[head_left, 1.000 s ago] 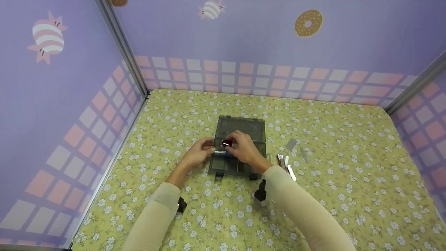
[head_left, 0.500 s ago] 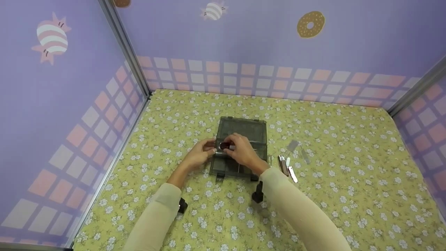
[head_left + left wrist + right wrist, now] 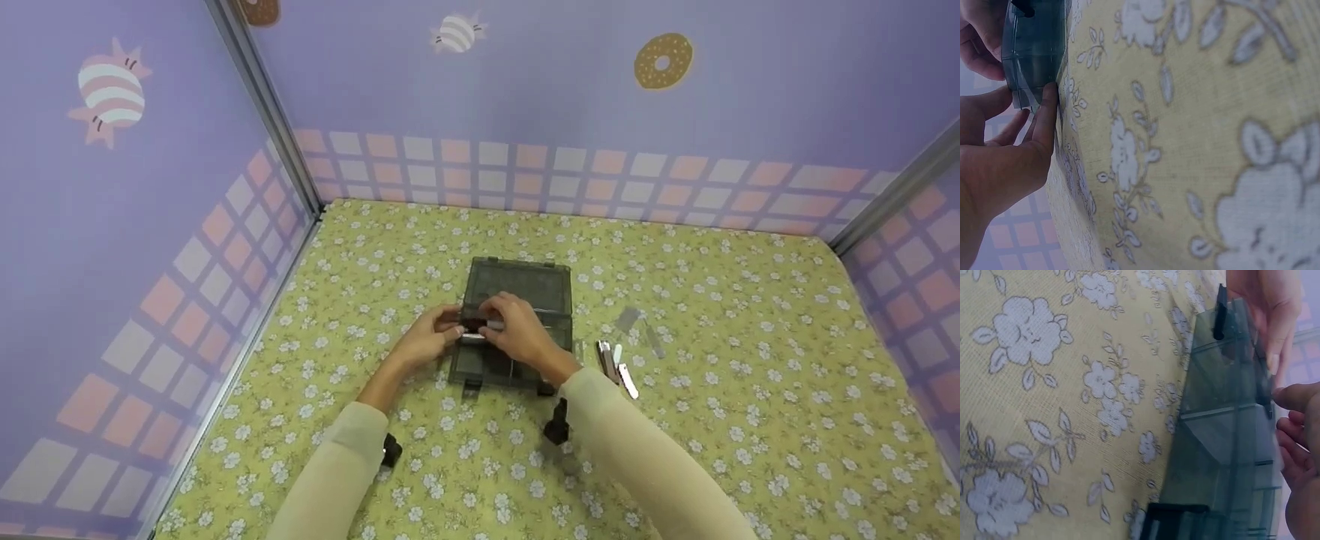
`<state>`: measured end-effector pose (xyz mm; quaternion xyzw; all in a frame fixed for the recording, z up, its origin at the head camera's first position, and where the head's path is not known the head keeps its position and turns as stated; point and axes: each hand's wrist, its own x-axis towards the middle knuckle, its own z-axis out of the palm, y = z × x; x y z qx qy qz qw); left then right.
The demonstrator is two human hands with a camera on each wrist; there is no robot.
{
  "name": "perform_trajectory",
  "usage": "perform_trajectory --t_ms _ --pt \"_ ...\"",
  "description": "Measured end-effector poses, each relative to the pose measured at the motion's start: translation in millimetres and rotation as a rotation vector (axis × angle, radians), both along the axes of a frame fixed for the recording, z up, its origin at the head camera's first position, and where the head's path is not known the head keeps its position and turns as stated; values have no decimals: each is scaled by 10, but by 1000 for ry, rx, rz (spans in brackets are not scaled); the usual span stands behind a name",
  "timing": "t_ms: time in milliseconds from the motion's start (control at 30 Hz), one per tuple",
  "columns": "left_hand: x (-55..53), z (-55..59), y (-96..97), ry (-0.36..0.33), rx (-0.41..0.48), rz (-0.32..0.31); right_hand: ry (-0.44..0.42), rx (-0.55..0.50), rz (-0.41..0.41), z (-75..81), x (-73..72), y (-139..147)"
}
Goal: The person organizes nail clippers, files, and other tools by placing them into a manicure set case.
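Observation:
An open, see-through dark grey compartment box (image 3: 491, 367) lies on the flowered cloth, its lid (image 3: 521, 285) folded back to the far side. My left hand (image 3: 426, 339) holds the box's left side; in the left wrist view the thumb is at the upper edge and a finger (image 3: 1045, 112) lies along the outer wall. My right hand (image 3: 521, 330) reaches over the box and pinches a small dark-red, shiny item (image 3: 474, 325) low over the left compartments. Its exact kind is unclear. Through the clear wall in the right wrist view, a divider (image 3: 1210, 433) shows.
Right of the box lie a metal nail clipper (image 3: 606, 361), a small white piece (image 3: 617, 352) and a slim silvery-white piece (image 3: 628, 381). Two flat clear plastic pieces, one a squarish sheet (image 3: 628, 319) and one a strip (image 3: 655, 341), lie beyond them. Purple patterned walls enclose the table.
My right hand has moved slightly left and lower, bringing the dark-red item down into the box's left part. My left hand stays at the box's side.

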<state>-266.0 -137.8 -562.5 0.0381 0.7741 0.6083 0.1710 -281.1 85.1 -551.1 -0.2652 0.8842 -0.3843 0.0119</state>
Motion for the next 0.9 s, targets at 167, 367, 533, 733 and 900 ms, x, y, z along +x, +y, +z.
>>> perform_trajectory --t_ms 167,367,533,733,900 --pt "3 -22 11 11 -4 11 52 1 2 65 35 248" --pt "-2 -10 14 3 -4 10 114 -4 -63 118 59 734" --pt "-5 24 0 -9 -1 11 108 -44 -120 119 47 1149" --pt "-15 9 -1 -18 -6 13 53 -63 -237 43 83 1656" --pt "-2 -15 18 -11 -12 15 18 -70 -338 -82 161 2054"
